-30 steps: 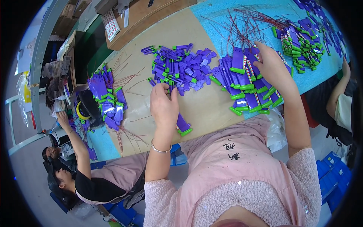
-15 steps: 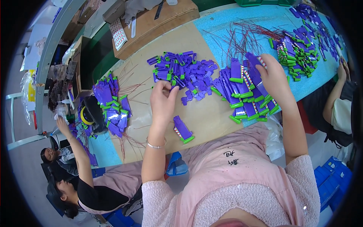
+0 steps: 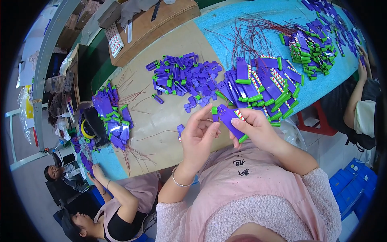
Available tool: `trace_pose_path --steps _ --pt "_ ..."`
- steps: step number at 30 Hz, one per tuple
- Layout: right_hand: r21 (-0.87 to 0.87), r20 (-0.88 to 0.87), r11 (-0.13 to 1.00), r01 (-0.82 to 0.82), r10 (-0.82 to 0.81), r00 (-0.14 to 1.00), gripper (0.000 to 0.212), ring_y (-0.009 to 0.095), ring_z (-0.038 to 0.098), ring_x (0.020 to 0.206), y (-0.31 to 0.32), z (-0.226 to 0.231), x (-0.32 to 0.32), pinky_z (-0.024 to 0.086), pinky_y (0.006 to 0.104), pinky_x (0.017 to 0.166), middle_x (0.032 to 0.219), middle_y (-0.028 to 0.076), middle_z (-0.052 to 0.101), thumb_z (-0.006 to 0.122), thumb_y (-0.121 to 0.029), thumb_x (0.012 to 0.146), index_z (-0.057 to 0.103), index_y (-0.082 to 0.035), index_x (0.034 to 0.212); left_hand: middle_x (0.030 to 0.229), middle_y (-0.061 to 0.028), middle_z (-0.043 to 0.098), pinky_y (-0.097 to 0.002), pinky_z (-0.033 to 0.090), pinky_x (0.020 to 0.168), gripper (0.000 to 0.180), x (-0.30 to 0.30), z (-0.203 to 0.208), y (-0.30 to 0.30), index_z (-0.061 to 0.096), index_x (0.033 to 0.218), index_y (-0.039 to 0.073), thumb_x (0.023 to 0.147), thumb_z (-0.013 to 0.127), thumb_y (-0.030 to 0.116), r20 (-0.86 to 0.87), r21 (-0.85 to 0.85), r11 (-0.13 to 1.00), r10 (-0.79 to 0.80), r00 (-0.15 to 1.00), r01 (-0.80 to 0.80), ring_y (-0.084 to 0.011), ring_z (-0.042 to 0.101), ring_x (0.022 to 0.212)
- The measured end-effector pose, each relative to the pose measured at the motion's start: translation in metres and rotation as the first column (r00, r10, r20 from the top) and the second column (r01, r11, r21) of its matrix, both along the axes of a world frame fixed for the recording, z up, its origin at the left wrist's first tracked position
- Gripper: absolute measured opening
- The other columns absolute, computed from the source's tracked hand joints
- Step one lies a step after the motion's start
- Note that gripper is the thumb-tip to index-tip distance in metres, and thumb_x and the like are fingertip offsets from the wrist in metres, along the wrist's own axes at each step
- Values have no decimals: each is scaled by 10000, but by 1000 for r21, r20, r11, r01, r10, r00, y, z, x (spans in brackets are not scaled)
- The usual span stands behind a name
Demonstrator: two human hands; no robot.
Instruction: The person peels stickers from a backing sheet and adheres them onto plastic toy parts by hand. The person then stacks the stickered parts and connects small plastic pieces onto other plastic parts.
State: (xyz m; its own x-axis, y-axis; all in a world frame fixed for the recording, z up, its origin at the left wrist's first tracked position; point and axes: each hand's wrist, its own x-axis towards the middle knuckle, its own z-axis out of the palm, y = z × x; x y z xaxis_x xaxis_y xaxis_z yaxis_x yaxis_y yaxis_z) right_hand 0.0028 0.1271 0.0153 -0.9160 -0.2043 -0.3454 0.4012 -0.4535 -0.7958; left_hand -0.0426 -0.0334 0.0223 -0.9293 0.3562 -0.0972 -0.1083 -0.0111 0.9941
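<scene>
In my right hand [image 3: 254, 127] is a flat purple plastic piece [image 3: 229, 120] with a green end and a red-and-white striped edge, pinched between thumb and fingers. My left hand [image 3: 198, 135] holds a small green-and-purple clip [image 3: 215, 113] by its fingertips, close beside the flat piece's upper end. Whether the two parts touch cannot be made out. Partly hidden behind my left hand, another purple piece [image 3: 180, 130] lies on the table. Beyond my hands is a heap of purple clips and small purple parts [image 3: 181, 74].
Layered striped purple pieces [image 3: 266, 82] with red wires lie at right, another pile [image 3: 312, 50] farther off. At left lie more purple pieces [image 3: 113, 117] and a black object with a yellow ring [image 3: 85, 128]. A wooden box [image 3: 153, 30] stands behind. Co-workers' arms [image 3: 121, 191] reach in from both sides.
My right hand has come from the right-hand pile to the middle, leaving a striped piece on top there. My left hand has drawn back from the clip heap with a clip. The view has shifted slightly.
</scene>
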Motion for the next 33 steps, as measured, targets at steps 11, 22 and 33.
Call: trace_pose_path --steps 11,22,33 --pt "440 -209 893 -94 204 957 165 53 455 525 6 8 2 369 234 477 605 11 519 522 -138 886 592 -5 818 845 -59 591 -202 496 598 235 -4 15 -24 556 1020 -44 792 612 -38 64 -122 961 -243 968 249 -91 583 703" --pt "177 32 963 -204 201 979 166 40 469 519 5 14 18 379 197 462 656 2 528 510 -158 904 573 -6 887 853 -80 607 -214 508 615 191 9 24 -24 514 976 -50 806 601 -37 219 -26 993 -108 970 116 -99 592 704" --pt "-131 488 942 -309 333 807 211 40 477 521 4 -14 78 398 183 478 678 -5 538 483 -197 924 547 -15 1008 806 -35 559 -192 473 621 290 78 -9 -36 458 1095 -21 832 580 -6 693 18 985 -137 708 173 -77 554 683"
